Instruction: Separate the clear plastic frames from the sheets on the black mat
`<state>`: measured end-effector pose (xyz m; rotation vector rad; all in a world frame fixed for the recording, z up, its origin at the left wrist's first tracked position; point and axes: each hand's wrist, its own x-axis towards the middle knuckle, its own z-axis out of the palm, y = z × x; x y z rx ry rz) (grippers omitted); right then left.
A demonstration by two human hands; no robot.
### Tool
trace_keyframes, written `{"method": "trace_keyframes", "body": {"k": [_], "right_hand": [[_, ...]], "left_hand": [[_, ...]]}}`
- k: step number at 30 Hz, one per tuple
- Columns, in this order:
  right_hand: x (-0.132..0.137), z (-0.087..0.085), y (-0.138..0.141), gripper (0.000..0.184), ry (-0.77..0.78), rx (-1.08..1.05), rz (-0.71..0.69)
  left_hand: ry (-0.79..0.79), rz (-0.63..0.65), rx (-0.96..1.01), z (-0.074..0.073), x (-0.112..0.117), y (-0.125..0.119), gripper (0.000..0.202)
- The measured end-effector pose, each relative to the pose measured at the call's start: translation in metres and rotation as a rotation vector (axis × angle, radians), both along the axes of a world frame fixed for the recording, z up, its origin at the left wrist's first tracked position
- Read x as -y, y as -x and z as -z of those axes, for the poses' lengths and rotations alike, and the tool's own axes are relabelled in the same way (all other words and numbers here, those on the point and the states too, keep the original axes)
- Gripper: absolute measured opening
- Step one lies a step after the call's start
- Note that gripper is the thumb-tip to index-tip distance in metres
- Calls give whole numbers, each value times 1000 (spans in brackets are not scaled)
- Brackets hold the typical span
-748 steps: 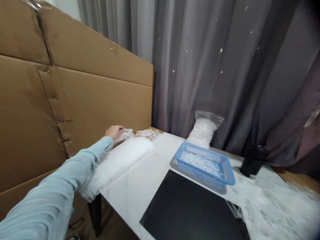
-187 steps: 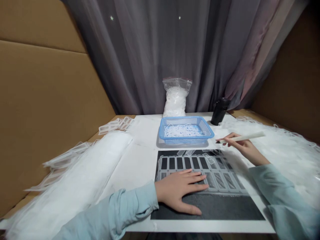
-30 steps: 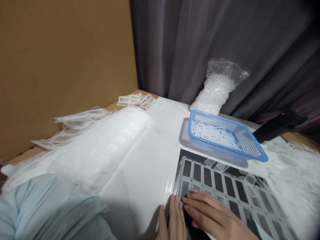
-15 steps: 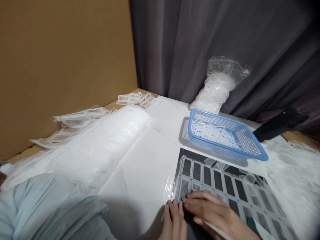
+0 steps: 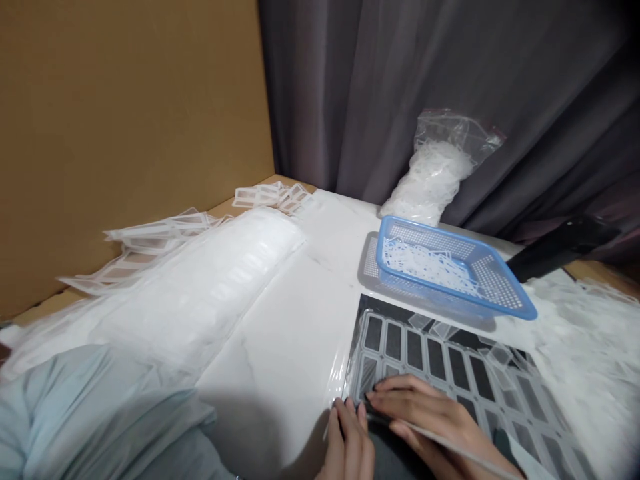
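Grey curtain (image 5: 350, 87), hung in folds across the top of the frame. Brown cardboard panel (image 5: 135, 107), upright, upper left. White marbled tabletop (image 5: 280, 353), centre. White translucent bundle (image 5: 210, 287), long and plump, left of centre. Translucent loose heap (image 5: 595, 353), right edge. Black mat (image 5: 380, 308), lower right, seen beneath the next item.

Clear plastic sheet (image 5: 425, 357), lower right, on the mat: glossy, moulded in rows of narrow rectangles with rounded corners and pale raised borders; the mat shows dark through them. Long axis: slanting from the middle of the frame down toward the lower-right corner. Individual rectangles: long sides crossing that axis, toward the bottom of the frame.

Blue mesh basket (image 5: 503, 267), right of centre, above the sheet; white thin frames inside. Zip bag (image 5: 435, 177), filled with white pieces, behind the basket.

Right hand (image 5: 430, 413), bottom of frame: fingers together, laid over the sheet's lower-left part. Left hand (image 5: 350, 443), just beside it: fingers together, tips at the sheet's left corner; cannot tell whether either pinches plastic. Loose clear rectangles (image 5: 444, 330), small, along the sheet's upper edge.
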<state>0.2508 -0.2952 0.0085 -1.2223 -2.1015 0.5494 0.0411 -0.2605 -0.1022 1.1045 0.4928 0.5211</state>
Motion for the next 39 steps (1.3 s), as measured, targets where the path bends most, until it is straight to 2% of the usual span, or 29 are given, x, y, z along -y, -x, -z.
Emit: {"method": "trace_keyframes", "body": {"k": [4,7,10,13,16,18,21,24,27,29,31,33,36,38,39], "right_hand": [[-1,0,0,31,5,1,4],[0,3,0,26,-18,49,-1],[1,7,0,24,-102,164,-7],[4,10,-1,26,-191,329,-24],[7,13,-1,30,-250,416,-20],[9,15,-3,32,-261,437,-12],[12,21,-5,33,-236,432,21],[13,23,-10,37,-182,382,72],[11,18,-18,36,-188,310,193],[9,14,-27,32,-273,271,310],[8,11,-36,30,-339,264,424],[9,9,-45,30,-364,277,535],[15,8,-58,31,-392,314,679],[19,8,-65,30,-413,310,781],[21,8,-67,29,-406,281,818]], "left_hand": [[294,-215,531,39,14,-31,50],[444,-250,684,53,19,-45,46],[524,-148,581,42,12,-36,45],[465,55,363,20,0,-14,51],[370,37,353,11,-4,-4,49],[332,8,413,18,1,-6,47],[231,-38,389,42,13,-19,47],[166,-214,409,69,23,-32,37],[254,-297,485,82,28,-39,34],[389,-294,554,81,29,-41,36],[535,-230,598,76,29,-40,39],[649,-143,594,69,28,-40,43],[785,-132,616,52,25,-37,42],[1011,-124,691,33,19,-32,38],[1257,-86,709,21,14,-28,40]]}}
